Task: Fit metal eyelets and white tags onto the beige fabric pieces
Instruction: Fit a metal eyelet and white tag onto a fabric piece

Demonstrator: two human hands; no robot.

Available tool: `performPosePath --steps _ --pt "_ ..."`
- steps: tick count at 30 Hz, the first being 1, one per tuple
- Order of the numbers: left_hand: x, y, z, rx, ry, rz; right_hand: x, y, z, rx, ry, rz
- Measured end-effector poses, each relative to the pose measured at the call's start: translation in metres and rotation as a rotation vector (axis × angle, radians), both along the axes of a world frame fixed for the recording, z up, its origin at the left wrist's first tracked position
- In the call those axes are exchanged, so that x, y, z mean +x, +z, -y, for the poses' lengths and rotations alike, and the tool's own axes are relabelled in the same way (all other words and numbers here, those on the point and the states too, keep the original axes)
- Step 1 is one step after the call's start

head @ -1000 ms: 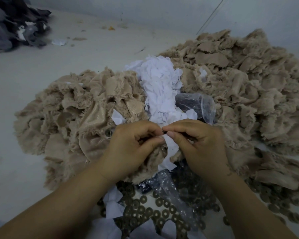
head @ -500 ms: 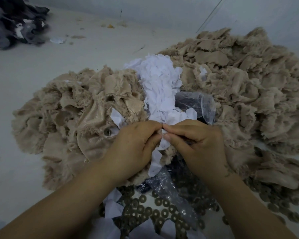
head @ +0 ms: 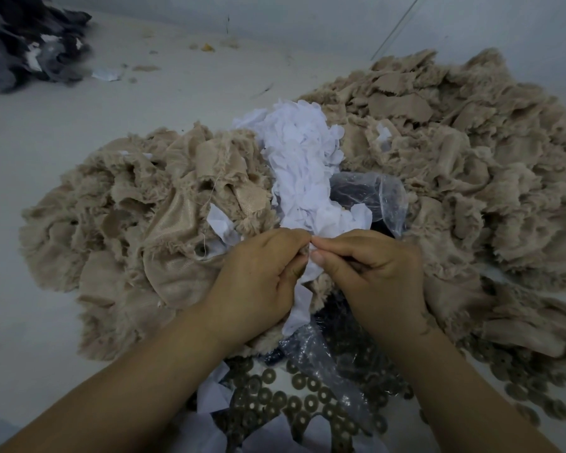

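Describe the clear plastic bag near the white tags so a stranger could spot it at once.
Two beige fabric heaps, left and right, fill the floor, with a white tag pile between them. At that pile's near right edge, just beyond the right hand, lies the plastic bag. It alone is see-through and crinkled, with dark contents showing inside.

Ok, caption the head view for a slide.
Both hands, left and right, pinch a white tag over beige fabric, eyelets below.
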State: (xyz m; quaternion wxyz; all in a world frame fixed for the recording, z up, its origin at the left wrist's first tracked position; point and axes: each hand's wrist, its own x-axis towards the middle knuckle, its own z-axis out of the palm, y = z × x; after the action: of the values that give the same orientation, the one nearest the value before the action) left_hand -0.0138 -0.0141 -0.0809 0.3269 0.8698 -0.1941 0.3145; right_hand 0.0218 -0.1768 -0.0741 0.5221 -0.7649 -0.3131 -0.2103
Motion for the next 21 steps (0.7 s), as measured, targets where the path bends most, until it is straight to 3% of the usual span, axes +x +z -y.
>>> performPosePath --steps 7,10,13,15,18,21 --pt "0.002 0.006 -0.003 0.024 -0.011 0.0 -0.002 0.004 0.002 -0.017 -0.054 -0.088" --pt "0.006 0.014 -0.005 0.064 0.035 -0.005 0.0 0.016 0.006 -0.058 -0.184 -0.141" --pt "0.008 0.021 -0.009 -0.029 0.103 -0.03 0.003 0.031 0.019 -0.109 -0.303 -0.255" --pt "0.008 0.023 -0.01 -0.087 0.14 -0.043 0.004 0.042 0.025 -0.278 -0.204 -0.47" --pt "0.01 0.026 -0.008 -0.128 0.157 -0.068 -0.001 0.044 0.019 -0.477 0.115 -0.827" --pt "0.012 0.028 -0.004 -0.2 0.161 -0.122 -0.008 0.037 0.006 -0.454 0.145 -0.791"
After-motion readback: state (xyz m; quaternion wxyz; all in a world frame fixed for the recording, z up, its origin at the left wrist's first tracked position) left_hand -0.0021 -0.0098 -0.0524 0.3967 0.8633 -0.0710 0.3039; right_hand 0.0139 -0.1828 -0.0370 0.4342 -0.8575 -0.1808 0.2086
